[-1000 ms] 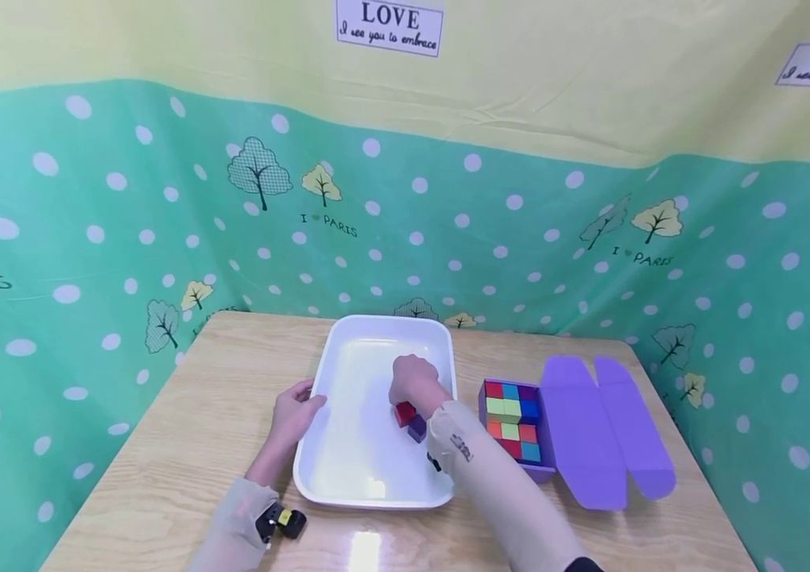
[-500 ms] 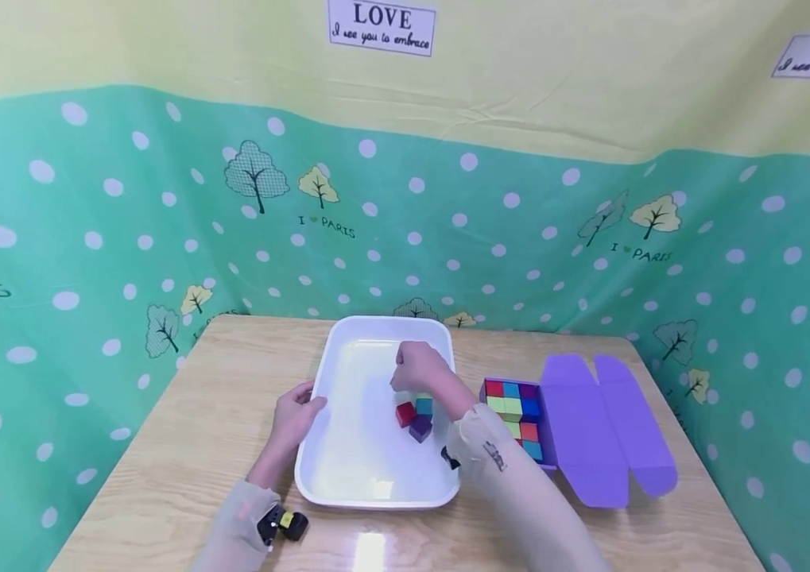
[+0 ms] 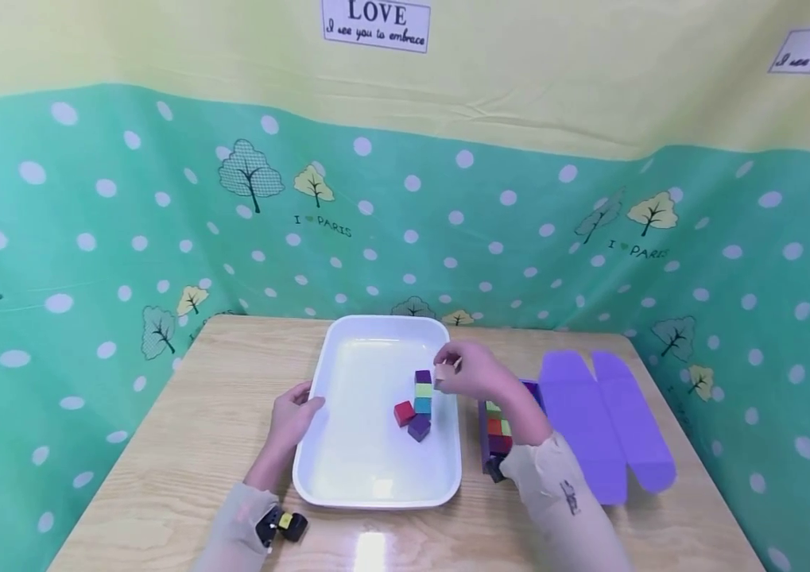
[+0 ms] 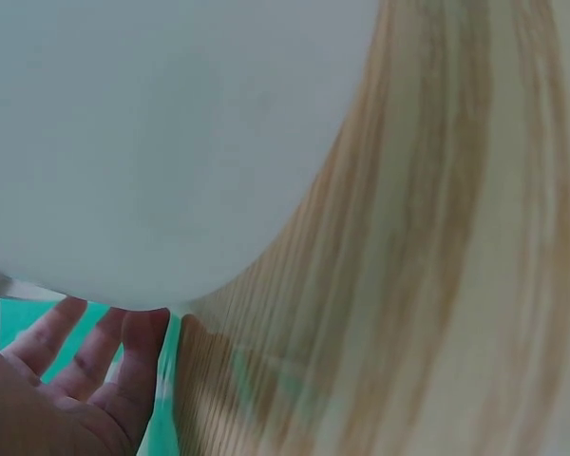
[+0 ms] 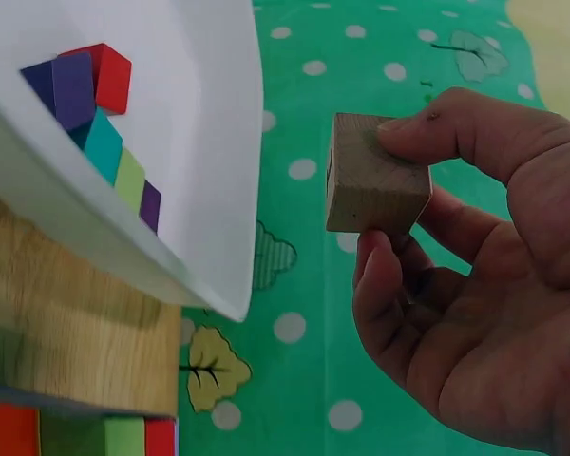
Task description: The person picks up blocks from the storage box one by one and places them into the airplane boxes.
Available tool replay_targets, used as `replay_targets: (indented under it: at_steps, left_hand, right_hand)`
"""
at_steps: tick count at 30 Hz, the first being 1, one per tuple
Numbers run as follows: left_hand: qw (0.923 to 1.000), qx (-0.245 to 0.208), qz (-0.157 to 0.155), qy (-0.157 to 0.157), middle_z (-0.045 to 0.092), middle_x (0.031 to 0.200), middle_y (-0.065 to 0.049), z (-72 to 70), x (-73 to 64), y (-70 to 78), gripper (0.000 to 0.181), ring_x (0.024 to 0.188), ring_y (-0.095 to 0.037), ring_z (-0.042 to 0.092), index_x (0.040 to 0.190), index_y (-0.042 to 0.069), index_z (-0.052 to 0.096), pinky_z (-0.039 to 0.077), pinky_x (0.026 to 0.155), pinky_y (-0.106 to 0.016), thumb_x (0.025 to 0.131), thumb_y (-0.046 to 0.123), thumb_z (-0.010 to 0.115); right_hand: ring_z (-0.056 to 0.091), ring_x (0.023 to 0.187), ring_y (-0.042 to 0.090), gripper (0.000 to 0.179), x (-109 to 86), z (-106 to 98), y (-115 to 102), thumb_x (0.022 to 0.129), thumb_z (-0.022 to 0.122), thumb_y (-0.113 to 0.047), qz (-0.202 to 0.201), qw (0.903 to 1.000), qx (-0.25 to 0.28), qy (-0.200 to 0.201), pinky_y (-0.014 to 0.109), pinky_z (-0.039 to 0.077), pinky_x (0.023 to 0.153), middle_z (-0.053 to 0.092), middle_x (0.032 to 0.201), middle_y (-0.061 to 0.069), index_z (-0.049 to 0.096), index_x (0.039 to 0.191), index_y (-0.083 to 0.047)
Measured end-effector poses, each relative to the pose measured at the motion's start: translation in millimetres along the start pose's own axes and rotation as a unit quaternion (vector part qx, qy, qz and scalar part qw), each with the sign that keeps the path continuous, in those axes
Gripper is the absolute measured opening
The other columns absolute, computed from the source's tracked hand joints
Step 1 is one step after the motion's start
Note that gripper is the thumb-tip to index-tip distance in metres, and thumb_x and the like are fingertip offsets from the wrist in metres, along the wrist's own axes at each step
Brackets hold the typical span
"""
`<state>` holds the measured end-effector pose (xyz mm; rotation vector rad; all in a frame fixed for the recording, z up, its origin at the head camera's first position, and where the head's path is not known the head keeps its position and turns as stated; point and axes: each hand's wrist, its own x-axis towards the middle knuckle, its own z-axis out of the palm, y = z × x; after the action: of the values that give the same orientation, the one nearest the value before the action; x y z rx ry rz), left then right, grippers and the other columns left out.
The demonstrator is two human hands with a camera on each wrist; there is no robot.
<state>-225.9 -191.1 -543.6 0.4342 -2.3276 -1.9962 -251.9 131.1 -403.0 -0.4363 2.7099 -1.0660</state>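
My right hand (image 3: 472, 369) is above the right rim of a white tray (image 3: 347, 461). Between thumb and fingers it pinches a plain wooden cube (image 5: 375, 176), clear in the right wrist view. Inside the tray, a teal cube (image 3: 423, 406), a light green cube (image 3: 423, 390) and a dark purple cube (image 3: 423, 376) form a row. A red cube (image 3: 404, 413) and another purple cube (image 3: 419, 427) lie by its near end. My left hand (image 3: 292, 417) grips the tray's left rim, thumb on top; its fingers (image 4: 138, 356) show under the edge in the left wrist view.
Right of the tray stands a purple box (image 3: 482, 445) filled with coloured cubes, partly hidden by my right forearm. Its lid (image 3: 583, 429) is folded open to the right across the wooden table (image 3: 183, 445). A patterned curtain (image 3: 376, 199) hangs behind.
My right hand has moved right from over the tray to its right rim, with the wooden cube now showing. The cube row has come into view. My left hand stays on the rim.
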Motion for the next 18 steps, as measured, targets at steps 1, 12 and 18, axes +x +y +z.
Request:
replay_targets:
  at_steps: [1, 12, 18]
  left_hand:
    - [1.0000, -0.001, 0.001, 0.000, 0.061, 0.118, -0.027, 0.1, -0.5, 0.4, 0.047, 0.099, -0.032, 0.062, 0.131, -0.004, 0.056, 0.056, 0.082, -0.035, 0.086, 0.007, 0.064]
    - [1.0000, 0.004, -0.004, 0.001, 0.062, 0.117, -0.026, 0.8, -0.5, 3.7, 0.048, 0.101, -0.034, 0.062, 0.131, -0.003, 0.056, 0.056, 0.083, -0.037, 0.085, 0.008, 0.065]
    - [0.9999, -0.009, -0.009, -0.003, 0.062, 0.118, -0.025, 0.4, 0.0, 2.7, 0.047, 0.100, -0.035, 0.063, 0.130, -0.002, 0.056, 0.057, 0.080, -0.037, 0.085, 0.007, 0.064]
  right_hand:
    - [0.055, 0.079, 0.020, 0.029, -3.9, -2.7, 2.9, 0.073, 0.079, -0.011, -0.002, 1.0000, 0.006, 0.003, 0.030, 0.051, 0.063, 0.060, 0.092, 0.002, 0.068, 0.100, -0.010]
    - [0.051, 0.072, 0.019, 0.029, -43.0, -20.4, 41.4, 0.073, 0.078, -0.007, -0.042, 0.9988, 0.001, 0.024, 0.031, 0.049, 0.059, 0.057, 0.083, 0.003, 0.063, 0.098, -0.009]
    - [0.053, 0.077, 0.020, 0.031, -57.9, -25.6, 58.1, 0.073, 0.078, -0.005, -0.042, 0.9988, 0.001, 0.026, 0.031, 0.050, 0.063, 0.059, 0.089, 0.001, 0.064, 0.101, -0.007]
